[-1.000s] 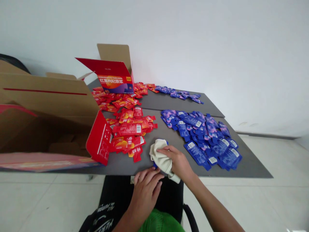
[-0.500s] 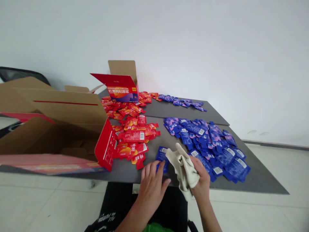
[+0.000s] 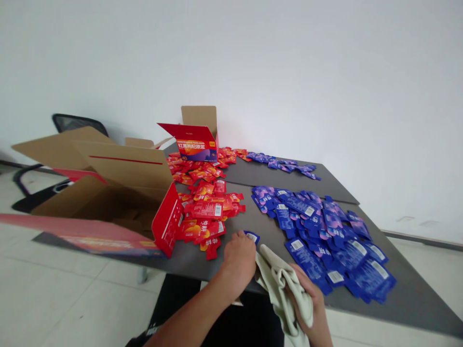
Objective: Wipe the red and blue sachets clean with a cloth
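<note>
- Right hand (image 3: pixel 315 293): grip closed round the cloth (image 3: pixel 275 284), at the left hand's four o'clock.
- Left hand (image 3: pixel 239 255): grip curled; cannot tell if it holds the sachet (image 3: pixel 252 236) at its one o'clock.

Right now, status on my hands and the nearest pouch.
Right hand gripping pale cloth. Left hand at blue pouch, partly hiding it. Blue pile beside right hand.

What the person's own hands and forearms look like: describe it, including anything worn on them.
The left hand is ungloved and its forearm bare, with no sleeve, watch or bracelet showing. The right hand is also ungloved where visible; little of its forearm shows. Below, black clothing carries a pale marking too small to read.
</note>
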Demonstrator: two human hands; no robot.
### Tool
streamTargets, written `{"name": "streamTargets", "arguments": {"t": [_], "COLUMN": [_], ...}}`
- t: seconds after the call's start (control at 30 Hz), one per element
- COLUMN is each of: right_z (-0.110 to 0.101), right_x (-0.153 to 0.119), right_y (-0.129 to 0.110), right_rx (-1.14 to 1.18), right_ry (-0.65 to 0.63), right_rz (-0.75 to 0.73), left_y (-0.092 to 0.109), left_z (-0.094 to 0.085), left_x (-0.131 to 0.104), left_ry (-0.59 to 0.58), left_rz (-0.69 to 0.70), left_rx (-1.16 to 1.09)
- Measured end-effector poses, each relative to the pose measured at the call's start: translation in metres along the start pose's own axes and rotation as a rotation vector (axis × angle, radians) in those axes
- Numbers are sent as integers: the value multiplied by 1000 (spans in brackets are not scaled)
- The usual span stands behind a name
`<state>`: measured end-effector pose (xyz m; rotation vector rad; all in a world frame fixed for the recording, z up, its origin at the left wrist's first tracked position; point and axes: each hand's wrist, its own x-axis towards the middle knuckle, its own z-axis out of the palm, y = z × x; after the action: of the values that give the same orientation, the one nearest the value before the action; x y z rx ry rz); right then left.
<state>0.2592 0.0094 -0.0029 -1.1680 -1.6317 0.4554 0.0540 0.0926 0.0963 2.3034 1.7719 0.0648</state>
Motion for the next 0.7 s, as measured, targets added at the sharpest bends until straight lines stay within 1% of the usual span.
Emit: {"name": "streamTargets", "arguments": {"t": [0.07, 0.13, 0.23, 0.33, 0.4, 0.47, 0.6, 0.7], "right_z": [-2, -3, -3, -5, -6, -8, -10, -11], "right_x": [1, 3, 7, 8, 7, 7, 8, 9], "right_y": [-1, -5, -10, -9, -6, -5, -8, -9], "right_rx": [-5, 5, 44, 79, 84, 94, 133, 145], "right_ry": [-6, -5, -4, -36, -66, -91, -123, -130], "right_rz": [-12, -37, -76, -79, -80, -79, -34, -27], "left_y": [-2, -5, -12, -21, -31, -44, -79, -103], "left_z": [-8, -11, -10, -12, -20, -32, -59, -69], "left_x": [4, 6, 6, 5, 5, 9, 22, 35], "left_ry": [-30, -31, 5, 69, 136, 225, 423, 541], "left_rz": [15, 33, 48, 51, 45, 39, 53, 73], "left_rx": [-12, -20, -27, -53, -82, -113, -170, -196]}}
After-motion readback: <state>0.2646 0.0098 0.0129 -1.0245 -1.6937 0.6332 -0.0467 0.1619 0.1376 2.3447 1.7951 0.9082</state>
